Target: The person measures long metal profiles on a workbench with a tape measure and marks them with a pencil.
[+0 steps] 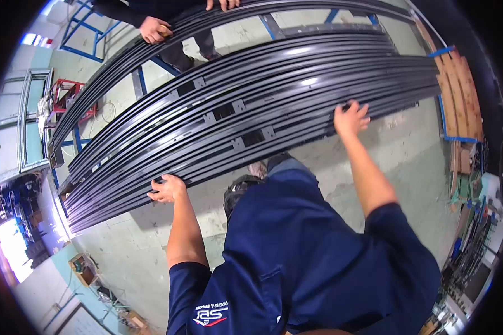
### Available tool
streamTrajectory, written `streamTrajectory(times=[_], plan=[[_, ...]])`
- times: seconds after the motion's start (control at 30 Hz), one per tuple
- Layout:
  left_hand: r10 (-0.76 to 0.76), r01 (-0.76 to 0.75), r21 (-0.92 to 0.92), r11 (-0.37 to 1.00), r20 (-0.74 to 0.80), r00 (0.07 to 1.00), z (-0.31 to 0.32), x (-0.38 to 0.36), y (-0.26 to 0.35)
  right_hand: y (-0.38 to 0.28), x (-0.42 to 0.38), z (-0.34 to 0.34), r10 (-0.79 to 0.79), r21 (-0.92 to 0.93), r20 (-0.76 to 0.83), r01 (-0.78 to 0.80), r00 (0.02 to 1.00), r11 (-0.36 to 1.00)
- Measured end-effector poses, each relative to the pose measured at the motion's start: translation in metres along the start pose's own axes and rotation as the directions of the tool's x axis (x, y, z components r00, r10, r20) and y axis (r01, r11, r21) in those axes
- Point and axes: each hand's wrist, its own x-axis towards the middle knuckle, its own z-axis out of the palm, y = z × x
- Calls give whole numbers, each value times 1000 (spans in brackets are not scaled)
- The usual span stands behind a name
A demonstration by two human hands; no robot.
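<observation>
Long, ribbed black metal profiles (313,92) lie side by side across blue stands in front of me. Near the left end, my left hand (170,188) is closed over the front edge of the nearest profile. Farther right, my right hand (351,118) grips the same front edge, its fingers bent over the top. The undersides of both grips are hidden. Between the hands, a dark rectangular cutout (253,137) with small grey plates at its ends shows in a profile, and similar cutouts sit farther back.
Across the stand, another person's hand (155,30) rests on a separate group of black profiles (103,70). Wooden boards (461,95) stand at the right end. A red metal frame (67,95) and a window frame (33,120) are at the left.
</observation>
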Motion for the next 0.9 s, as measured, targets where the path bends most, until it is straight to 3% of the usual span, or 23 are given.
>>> streamTrajectory(times=[0.03, 0.1, 0.17, 0.27, 0.33, 0.43, 0.53, 0.7, 0.9], plan=[[-27, 27, -5, 1000, 36, 999, -11, -5, 9, -7, -26, -16, -201, -37, 5, 201, 980, 979], [-17, 17, 5, 1000, 20, 1000, -11, -6, 9, -21, -74, -31, -601, -30, -74, 601, 795, 799], [-10, 10, -19, 1000, 24, 1000, -16, -9, 12, -44, -111, -34, -738, 114, 91, 729, 669, 675], [80, -80, -12, 997, 8, 997, -16, -9, 5, -78, -141, -29, -819, 230, 166, 786, 549, 574], [37, -35, -39, 999, 32, 999, -10, -4, 1, -92, -146, -24, -855, 242, 171, 821, 489, 517], [99, -100, -61, 993, -29, 995, -4, -1, -5, -98, -142, -17, -795, 250, 301, 761, 527, 599], [85, -87, -86, 992, -27, 996, -10, -11, 1, -90, -140, -10, -818, 253, 264, 782, 511, 570], [-16, 16, 0, 1000, 43, 999, -11, -12, 12, -105, -149, -16, -757, 175, 381, 763, 531, 622], [-19, 18, 18, 1000, 48, 999, -10, -5, 10, -138, -191, -16, -798, 244, 475, 816, 370, 524]])
